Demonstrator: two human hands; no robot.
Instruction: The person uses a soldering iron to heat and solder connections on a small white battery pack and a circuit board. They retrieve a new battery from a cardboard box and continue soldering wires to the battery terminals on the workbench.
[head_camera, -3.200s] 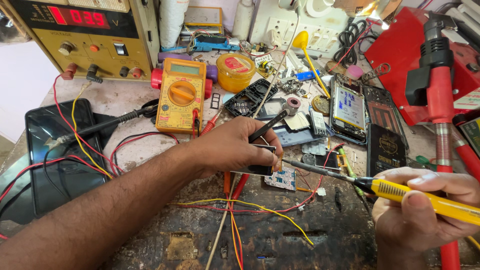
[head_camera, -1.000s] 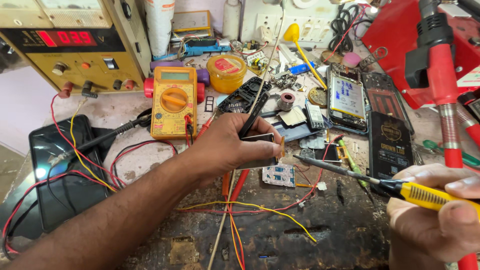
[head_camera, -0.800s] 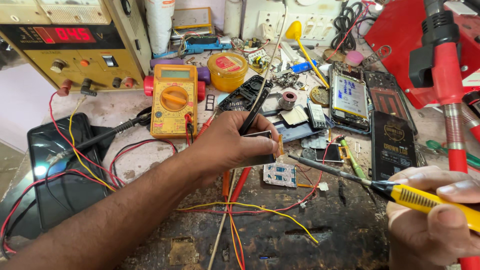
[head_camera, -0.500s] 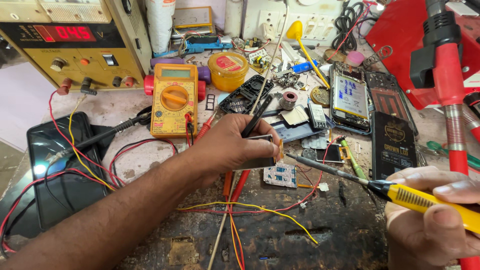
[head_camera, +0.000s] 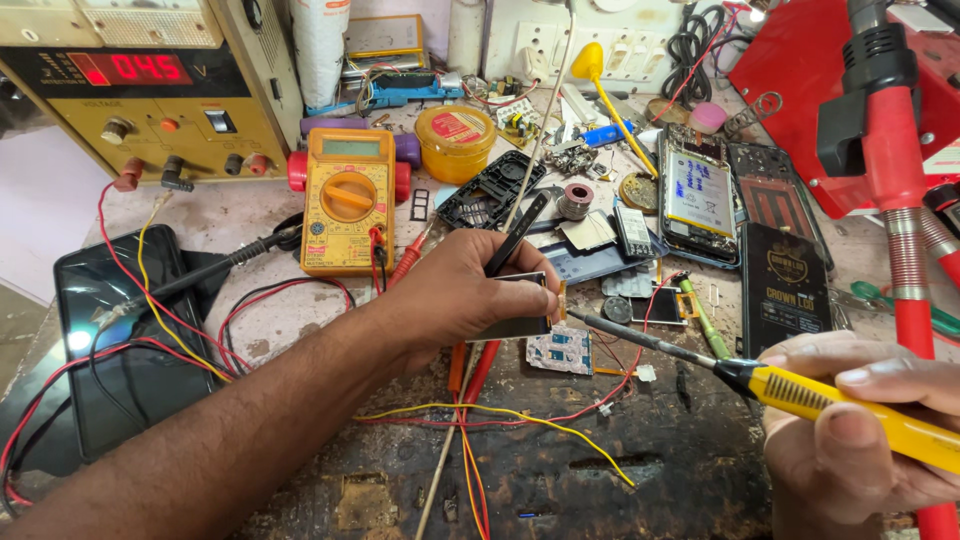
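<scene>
Over the scarred middle of the workbench (head_camera: 640, 450), your left hand (head_camera: 465, 300) is closed around a small flat screen part (head_camera: 515, 305), thumb on top and fingers curled beneath, so only its right end shows past your knuckles. That same hand also pinches black tweezers (head_camera: 515, 232), which angle up and away from your fingers toward the back of the bench. Your right hand (head_camera: 860, 430) is wrapped tight on the yellow handle of a soldering iron (head_camera: 790, 388), low at the right edge of view. Its long metal tip reaches leftward and ends just beside the exposed right end of the screen part; you cannot tell whether the two actually touch. Just below that meeting point a small circuit board (head_camera: 560, 350) lies flat on the bench. A yellow multimeter (head_camera: 348, 200) sits behind your left wrist, with red and black leads trailing past it. Farther back on the left stands a power supply (head_camera: 130, 90) with a lit red readout, and an opened phone (head_camera: 698, 200) lies behind the iron's tip.
</scene>
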